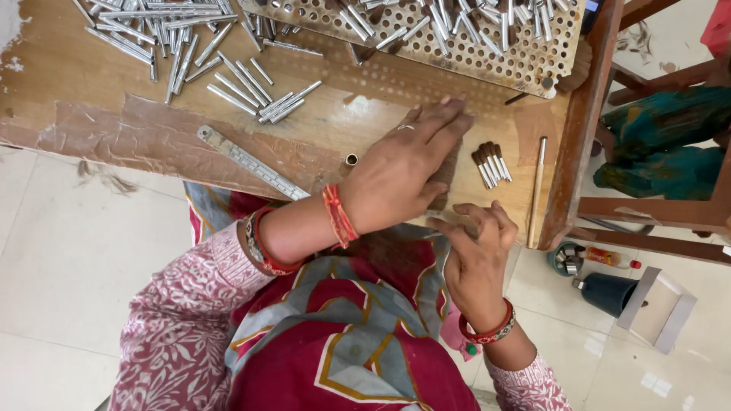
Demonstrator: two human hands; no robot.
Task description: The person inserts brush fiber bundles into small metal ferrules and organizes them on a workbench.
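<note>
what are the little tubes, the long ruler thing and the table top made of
The tubes look like bare metal: silvery with bright glints. The ruler seems to be dull grey metal, a flat strip with fine marks. The table top looks like worn brown wood or board, scuffed, with patches of brown tape. The left hand lies flat on it.

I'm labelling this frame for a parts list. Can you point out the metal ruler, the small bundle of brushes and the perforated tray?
metal ruler (251,163): head view, middle of its strip.
small bundle of brushes (491,164): head view, on the silver ferrules.
perforated tray (487,61): head view, bare holed surface near its front edge.
</note>
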